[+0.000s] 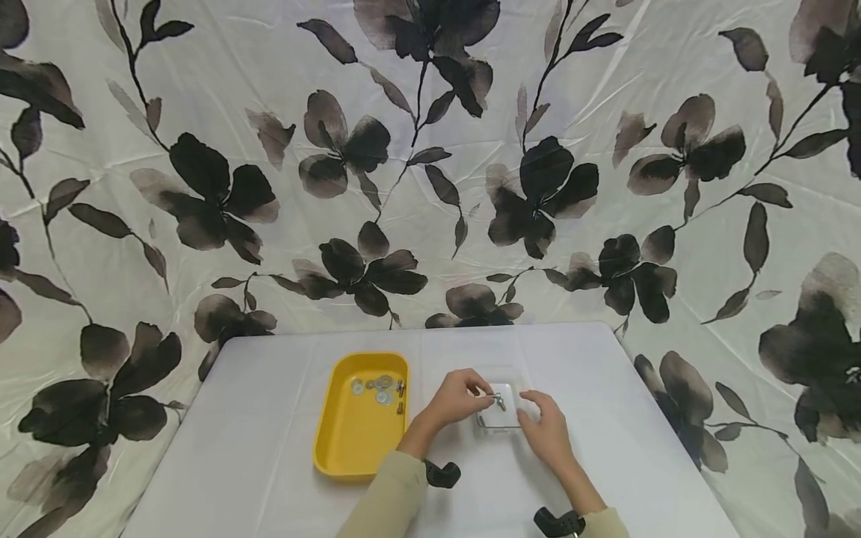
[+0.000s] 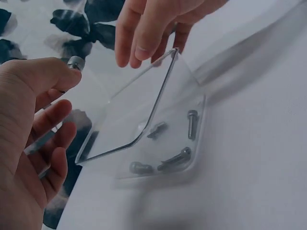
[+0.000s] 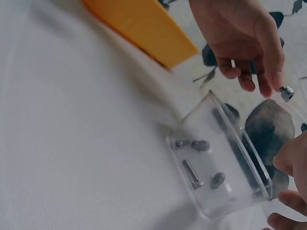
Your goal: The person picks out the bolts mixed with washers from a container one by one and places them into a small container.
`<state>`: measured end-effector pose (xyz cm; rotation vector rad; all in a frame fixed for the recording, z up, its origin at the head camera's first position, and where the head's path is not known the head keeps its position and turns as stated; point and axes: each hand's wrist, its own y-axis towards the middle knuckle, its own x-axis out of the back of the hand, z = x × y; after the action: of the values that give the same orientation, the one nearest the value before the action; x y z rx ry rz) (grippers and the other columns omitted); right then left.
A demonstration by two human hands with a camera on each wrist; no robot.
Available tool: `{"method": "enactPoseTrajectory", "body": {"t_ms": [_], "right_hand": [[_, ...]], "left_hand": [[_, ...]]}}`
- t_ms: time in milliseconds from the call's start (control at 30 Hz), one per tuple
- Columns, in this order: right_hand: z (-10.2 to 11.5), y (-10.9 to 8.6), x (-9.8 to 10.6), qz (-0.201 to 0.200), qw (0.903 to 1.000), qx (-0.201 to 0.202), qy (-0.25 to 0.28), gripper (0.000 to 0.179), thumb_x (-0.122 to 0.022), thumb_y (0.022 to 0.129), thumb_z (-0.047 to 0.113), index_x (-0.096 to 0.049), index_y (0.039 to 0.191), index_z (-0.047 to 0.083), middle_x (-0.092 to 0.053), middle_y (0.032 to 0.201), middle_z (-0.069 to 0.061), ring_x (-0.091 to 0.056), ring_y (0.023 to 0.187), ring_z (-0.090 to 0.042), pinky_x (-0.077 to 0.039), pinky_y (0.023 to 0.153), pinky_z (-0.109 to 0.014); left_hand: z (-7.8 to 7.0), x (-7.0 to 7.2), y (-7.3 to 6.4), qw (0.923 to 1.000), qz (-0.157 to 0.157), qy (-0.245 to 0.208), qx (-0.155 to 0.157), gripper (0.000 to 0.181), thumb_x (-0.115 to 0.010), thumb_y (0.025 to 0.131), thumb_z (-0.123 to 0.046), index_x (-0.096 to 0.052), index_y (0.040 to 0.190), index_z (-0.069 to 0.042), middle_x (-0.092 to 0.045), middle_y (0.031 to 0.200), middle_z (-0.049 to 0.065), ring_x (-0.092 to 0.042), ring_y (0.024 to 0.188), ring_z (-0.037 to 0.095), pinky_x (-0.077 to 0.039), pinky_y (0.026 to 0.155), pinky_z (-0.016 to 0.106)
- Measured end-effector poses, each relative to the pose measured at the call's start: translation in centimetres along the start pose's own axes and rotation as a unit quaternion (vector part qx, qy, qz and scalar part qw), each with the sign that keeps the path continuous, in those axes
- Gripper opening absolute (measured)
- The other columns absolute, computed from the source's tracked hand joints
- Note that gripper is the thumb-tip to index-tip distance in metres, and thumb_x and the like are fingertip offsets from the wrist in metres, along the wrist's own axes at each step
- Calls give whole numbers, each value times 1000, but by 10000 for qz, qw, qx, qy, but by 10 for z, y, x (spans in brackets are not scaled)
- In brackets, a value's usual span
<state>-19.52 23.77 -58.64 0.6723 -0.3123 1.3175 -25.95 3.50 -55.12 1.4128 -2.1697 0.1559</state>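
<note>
My left hand [image 1: 460, 396] pinches a silver socket-head bolt [image 2: 76, 62] between thumb and forefinger, its other fingers loosely bent. The bolt is held above the rim of a small clear plastic box [image 1: 499, 427], on the box's left side. Inside the box lie several more bolts [image 2: 192, 125], which show through its walls in both wrist views. On the box's right side, my right hand [image 1: 548, 432] has its fingers relaxed and slightly spread, with fingertips right at the rim and nothing gripped.
To the left on the white table [image 1: 269, 418] is a yellow tray [image 1: 350, 448]. Several flat washers [image 1: 384, 382] and a few small bolts [image 1: 400, 408] lie in its upper right part. A floral cloth [image 1: 430, 187] hangs behind the table.
</note>
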Motion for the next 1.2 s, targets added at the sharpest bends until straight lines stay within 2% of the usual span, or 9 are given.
{"method": "enactPoseTrajectory", "body": {"t_ms": [133,400,567,700,800,867,1033,1200], "right_hand": [[-5,-2,-3,110,9995,-283,86,36,-67,89,6,-61,123,3,-56,129,-21,-55,115,-43,-51,86,-50],[-6,-1,-8,243,9968,-711,260,40,-66,90,10,-59,130,6,-55,131,-24,-60,107,-43,-52,83,-49],[-7,-1,-10,311,9949,-805,524,39,-65,90,9,-60,128,4,-57,127,-26,-63,103,-41,-56,72,-38],[-10,-5,-9,364,9925,-909,729,38,-64,90,7,-59,128,2,-56,127,-27,-64,101,-41,-56,64,-29],[-11,-6,-9,390,9908,-1026,795,38,-63,91,6,-59,128,2,-56,128,-25,-63,103,-41,-56,65,-28],[-11,-7,-9,363,9901,-1091,800,38,-62,91,6,-59,128,3,-57,129,-24,-63,104,-40,-56,66,-27],[-13,-5,-9,335,9901,-1069,850,37,-61,92,6,-59,129,4,-57,130,-22,-65,102,-37,-56,66,-27],[-13,-4,-8,346,9894,-1053,939,36,-62,92,6,-60,128,5,-58,128,-22,-66,99,-36,-56,65,-26]], "left_hand": [[3,-6,1,9998,-189,-69,68,4,-78,80,-15,-76,84,-15,-63,85,-9,-61,85,17,-49,71,26],[2,-14,6,9990,-426,-124,56,5,-78,80,-16,-76,85,-15,-65,85,-9,-62,87,22,-49,72,27],[2,-16,7,9989,-434,-191,-2,6,-79,79,-17,-77,85,-15,-65,85,-9,-62,87,20,-50,72,27],[6,-22,7,9988,-392,-277,-6,6,-79,80,-17,-77,85,-14,-65,85,-9,-62,86,18,-50,71,27],[9,-27,7,9989,-334,-321,29,6,-80,79,-17,-78,84,-15,-65,85,-10,-62,85,15,-50,71,26],[10,-30,7,9989,-330,-316,-53,6,-79,79,-16,-78,85,-15,-65,85,-10,-62,85,14,-50,71,26],[8,-33,9,9988,-398,-235,-146,6,-79,79,-15,-77,85,-13,-65,85,-11,-61,84,13,-50,68,25],[4,-32,10,9990,-294,-267,194,5,-78,80,-17,-77,85,-17,-64,86,-13,-60,86,12,-49,68,25]]}}
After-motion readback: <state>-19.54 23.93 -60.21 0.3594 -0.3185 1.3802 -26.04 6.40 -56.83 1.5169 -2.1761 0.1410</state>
